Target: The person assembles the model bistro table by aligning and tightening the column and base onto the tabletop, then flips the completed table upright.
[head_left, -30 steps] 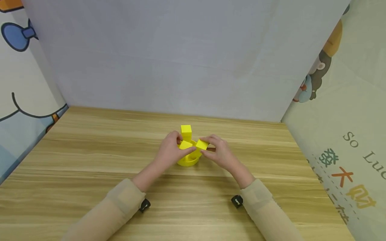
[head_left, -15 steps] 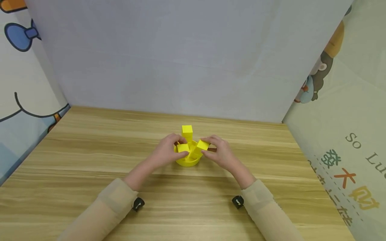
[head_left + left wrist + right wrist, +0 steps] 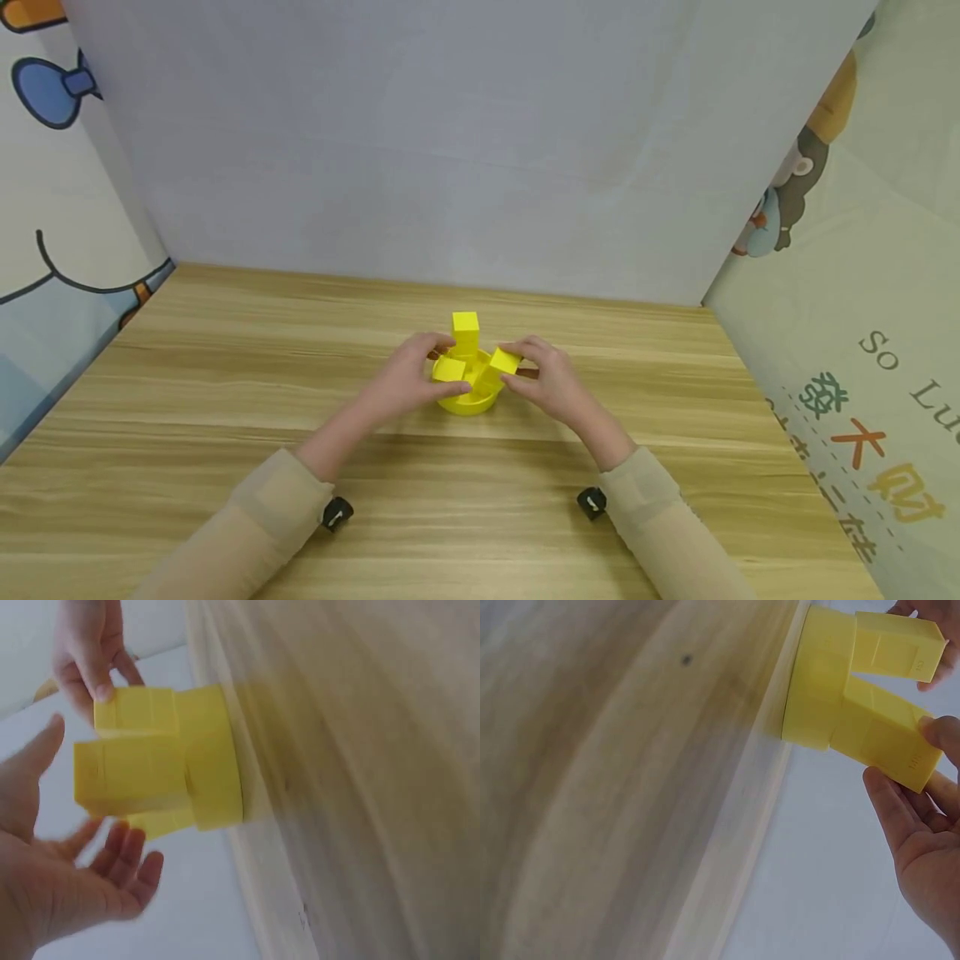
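Note:
A round yellow base (image 3: 467,407) stands on the table with three square-sided yellow blocks set upright in it. My right hand (image 3: 553,382) pinches the right block (image 3: 504,362) between thumb and fingers; this block leans outward in the right wrist view. Around the left block (image 3: 450,369) my left hand (image 3: 401,377) is spread. In the left wrist view a gap shows between that block (image 3: 131,772) and the thumb and fingers of the left hand (image 3: 67,885). The back block (image 3: 465,332) stands taller in the head view, touched by neither hand. Small raised marks show on the right block (image 3: 889,739).
The wooden table (image 3: 480,517) runs back to a pale cloth wall (image 3: 435,150). Printed cloths hang at left (image 3: 67,192) and right (image 3: 840,333). Each sleeve has a small black device (image 3: 592,502) near the wrist.
My left hand has moved left with the left block, which went from tilted over the base's middle to its left side. The left fingers have then loosened from it. The right hand barely moved.

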The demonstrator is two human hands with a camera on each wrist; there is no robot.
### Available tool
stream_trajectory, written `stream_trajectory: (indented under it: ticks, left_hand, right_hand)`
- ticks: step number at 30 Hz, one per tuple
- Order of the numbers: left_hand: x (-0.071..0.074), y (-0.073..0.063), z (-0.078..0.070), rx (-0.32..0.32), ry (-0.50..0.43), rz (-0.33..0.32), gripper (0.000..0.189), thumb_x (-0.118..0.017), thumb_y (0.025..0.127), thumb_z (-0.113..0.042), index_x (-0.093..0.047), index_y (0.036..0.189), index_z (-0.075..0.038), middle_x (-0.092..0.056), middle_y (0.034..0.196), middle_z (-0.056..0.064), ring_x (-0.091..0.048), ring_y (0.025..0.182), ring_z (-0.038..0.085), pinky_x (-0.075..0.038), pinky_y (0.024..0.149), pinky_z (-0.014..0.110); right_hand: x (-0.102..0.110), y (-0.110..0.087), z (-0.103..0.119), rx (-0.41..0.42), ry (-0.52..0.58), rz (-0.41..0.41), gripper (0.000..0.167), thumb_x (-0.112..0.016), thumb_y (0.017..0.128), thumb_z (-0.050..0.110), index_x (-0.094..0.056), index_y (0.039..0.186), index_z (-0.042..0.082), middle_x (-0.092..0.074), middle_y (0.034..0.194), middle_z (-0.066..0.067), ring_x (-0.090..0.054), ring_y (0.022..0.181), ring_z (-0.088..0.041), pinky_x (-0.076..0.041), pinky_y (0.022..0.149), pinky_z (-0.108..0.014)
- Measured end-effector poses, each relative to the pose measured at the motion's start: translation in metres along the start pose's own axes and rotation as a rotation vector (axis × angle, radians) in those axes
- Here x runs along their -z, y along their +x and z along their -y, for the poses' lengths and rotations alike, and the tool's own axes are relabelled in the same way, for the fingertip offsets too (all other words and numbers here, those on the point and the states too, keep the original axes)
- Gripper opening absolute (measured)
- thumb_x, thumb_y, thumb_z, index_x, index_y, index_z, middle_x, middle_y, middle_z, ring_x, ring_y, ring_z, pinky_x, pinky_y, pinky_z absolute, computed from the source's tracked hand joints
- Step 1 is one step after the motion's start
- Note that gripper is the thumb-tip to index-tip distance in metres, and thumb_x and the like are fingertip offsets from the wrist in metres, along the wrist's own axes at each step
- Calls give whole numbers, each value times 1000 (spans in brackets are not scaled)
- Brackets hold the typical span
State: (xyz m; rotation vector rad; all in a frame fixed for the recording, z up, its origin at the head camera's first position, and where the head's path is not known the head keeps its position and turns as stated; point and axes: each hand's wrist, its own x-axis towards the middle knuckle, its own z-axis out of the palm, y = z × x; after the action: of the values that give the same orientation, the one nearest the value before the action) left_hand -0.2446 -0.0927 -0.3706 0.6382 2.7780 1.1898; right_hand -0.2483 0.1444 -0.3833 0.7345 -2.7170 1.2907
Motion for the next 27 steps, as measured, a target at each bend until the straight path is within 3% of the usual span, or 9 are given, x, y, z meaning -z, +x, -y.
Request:
stream_trajectory:
  ticks: [4,8,16,27]
  left_hand:
    - [-6,-2,-5,135,-6,-115,67,-78,71,-49,-50,111,-2,-55,104,14,-51,90,25,-48,76,36]
    - [-6,-3,-7,165,25,-141,63,-80,70,-48,-49,103,-4,-54,96,11,-48,81,22,-44,70,32]
    - [6,2,-3,118,16,-90,50,-80,74,-33,-57,105,-3,-55,96,8,-49,86,22,-46,73,31]
    - [25,7,6,-50,72,11,46,-77,78,-24,-62,116,0,-61,103,9,-55,92,22,-50,79,35]
  right_hand:
    - [0,1,2,1,-3,0,39,-68,86,6,-59,123,-1,-56,115,-13,-59,106,-25,-53,83,-28]
    - [0,3,4,-2,4,-4,39,-68,86,6,-59,123,-1,-56,115,-13,-59,106,-25,-53,84,-29]
    - [1,6,5,-7,10,-7,38,-68,86,6,-59,123,-1,-57,115,-13,-59,106,-25,-54,84,-32]
    - [2,8,6,-7,21,-9,38,-68,85,5,-59,122,-2,-57,114,-14,-58,106,-27,-54,84,-34]
